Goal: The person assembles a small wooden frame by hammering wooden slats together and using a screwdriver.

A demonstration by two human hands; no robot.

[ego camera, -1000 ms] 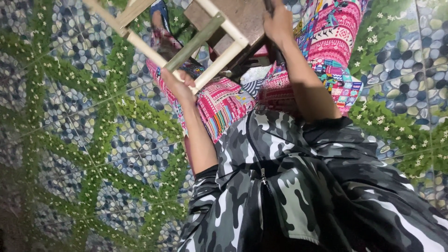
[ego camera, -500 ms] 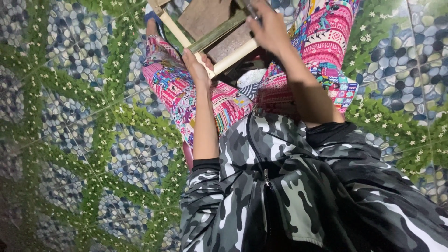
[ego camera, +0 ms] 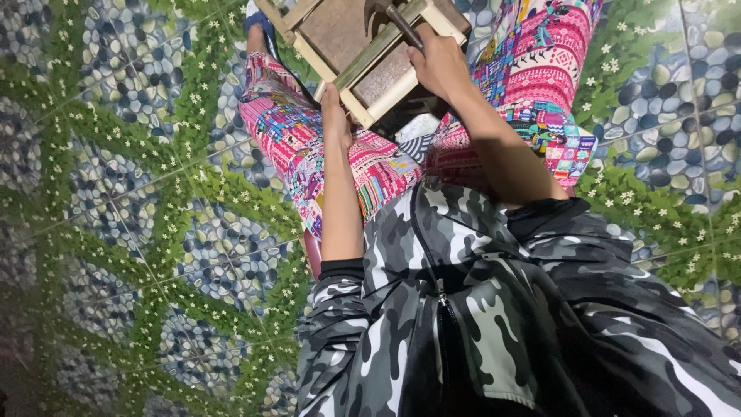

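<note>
A small wooden frame [ego camera: 363, 46], pale slats around brown panels, rests between my knees at the top of the view. My left hand [ego camera: 336, 108] grips its near left edge from below. My right hand [ego camera: 440, 62] is closed around the brown handle of a hammer [ego camera: 397, 19], whose dark metal head lies over the frame's middle slat. I sit in bright patterned pink trousers [ego camera: 293, 131] and a grey camouflage jacket [ego camera: 478, 309].
The floor [ego camera: 139, 201] is tiled with a printed pattern of blue-grey pebbles, green leaves and small white flowers. A foot in a dark sandal [ego camera: 258, 19] shows at the top left, beside the frame.
The wooden frame has been turned and drawn closer to my lap. My left hand has stayed on its edge, and my right hand now holds the hammer over it.
</note>
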